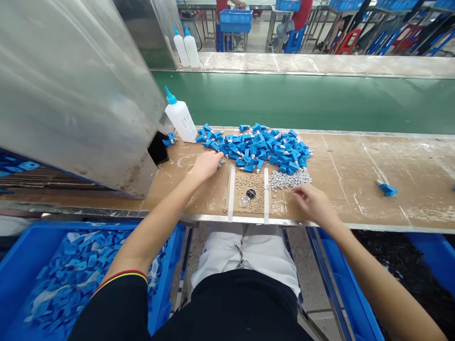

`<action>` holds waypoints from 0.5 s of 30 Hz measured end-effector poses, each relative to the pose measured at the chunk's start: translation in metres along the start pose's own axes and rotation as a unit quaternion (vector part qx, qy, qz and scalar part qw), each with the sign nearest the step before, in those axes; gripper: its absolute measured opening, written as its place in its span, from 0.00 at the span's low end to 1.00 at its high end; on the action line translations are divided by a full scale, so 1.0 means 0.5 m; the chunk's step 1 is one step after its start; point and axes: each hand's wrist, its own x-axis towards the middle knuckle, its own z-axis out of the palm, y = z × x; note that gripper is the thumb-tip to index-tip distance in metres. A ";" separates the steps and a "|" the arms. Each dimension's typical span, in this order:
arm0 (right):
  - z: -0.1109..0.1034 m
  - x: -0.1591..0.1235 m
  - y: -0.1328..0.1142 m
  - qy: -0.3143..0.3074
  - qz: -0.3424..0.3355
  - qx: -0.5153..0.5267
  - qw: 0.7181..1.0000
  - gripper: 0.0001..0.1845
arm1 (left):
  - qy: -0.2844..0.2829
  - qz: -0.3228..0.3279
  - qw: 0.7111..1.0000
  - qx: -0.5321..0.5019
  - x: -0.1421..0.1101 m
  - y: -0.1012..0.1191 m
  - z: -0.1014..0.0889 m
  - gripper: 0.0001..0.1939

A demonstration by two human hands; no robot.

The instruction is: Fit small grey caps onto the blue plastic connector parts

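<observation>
My left hand (207, 164) rests at the left edge of a heap of small blue plastic parts (263, 146), fingers closed. A bit of a blue part with a pale tip (221, 162) shows at its fingertips. To the right, my right hand (313, 202) is held just above the bench with thumb and fingers pinched; whatever is between them is too small to make out. Beside its fingertips lies a pile of tiny grey pieces (289, 179). Between my hands, a perforated brown pad (245, 182) is taped down, bearing a small black round cap (251, 193) and a clear round dish (244, 202).
A white squeeze bottle (181, 118) stands behind my left hand, near a metal housing (81, 90). A green conveyor belt (305, 99) runs beyond the bench. Blue bins (174, 265) flank my legs. One blue part (386, 189) lies far right. People sit across the belt.
</observation>
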 end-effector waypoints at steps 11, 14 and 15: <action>0.071 0.028 -0.065 -0.080 -0.125 -0.133 0.980 0.13 | 0.093 -0.054 0.969 -0.224 -0.087 -0.051 0.041 0.07; 0.063 0.009 -0.059 -0.074 -0.160 -0.127 0.976 0.13 | 0.160 -0.074 0.908 -0.380 -0.132 -0.035 0.069 0.11; 0.060 0.001 -0.057 -0.068 -0.164 -0.113 0.978 0.13 | 0.179 -0.080 0.877 -0.438 -0.146 -0.024 0.079 0.14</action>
